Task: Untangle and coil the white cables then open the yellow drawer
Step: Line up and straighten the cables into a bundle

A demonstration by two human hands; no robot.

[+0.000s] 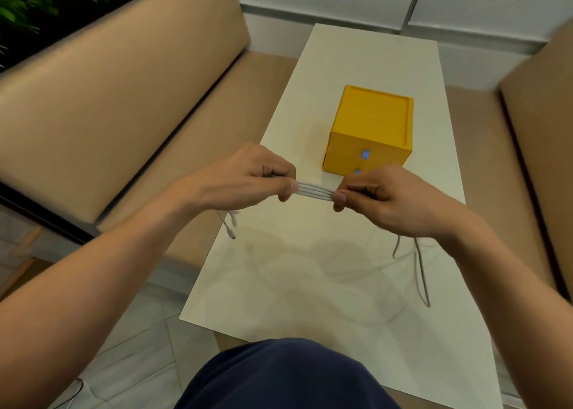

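Hands (245,176) (384,198) pinch white cables (313,191) taut before yellow drawer (369,129).

The cables (313,191) stretch between my left hand (248,176) and right hand (384,201), over the table (294,300), just before the drawer (369,123). A left bench (108,114) and right bench (545,136) flank it.

L hand (248,176), R hand (387,198) bare, forearms (124,253) bare too; navy-blue cloth (288,374) over knee, btm centre.
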